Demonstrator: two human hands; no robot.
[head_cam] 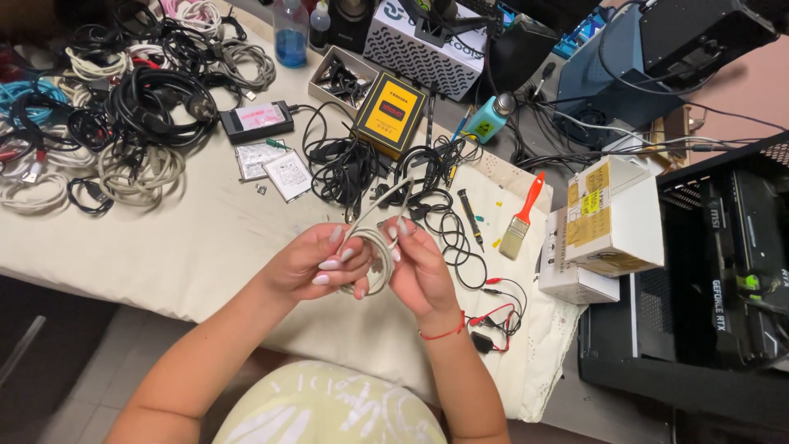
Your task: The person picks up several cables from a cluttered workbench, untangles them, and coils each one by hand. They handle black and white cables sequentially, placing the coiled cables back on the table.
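Observation:
A coiled white cable is held between both hands above the cloth-covered table. My left hand grips the coil from the left, fingers curled over the loops. On the coil's right side my right hand pinches it, a red string around that wrist. A loose end of the cable rises from the coil toward the black cables behind.
A heap of black, white and blue cables fills the far left. Behind the hands lie tangled black leads, a yellow-and-black box, a paintbrush with an orange handle and cardboard boxes. A black computer case stands at right.

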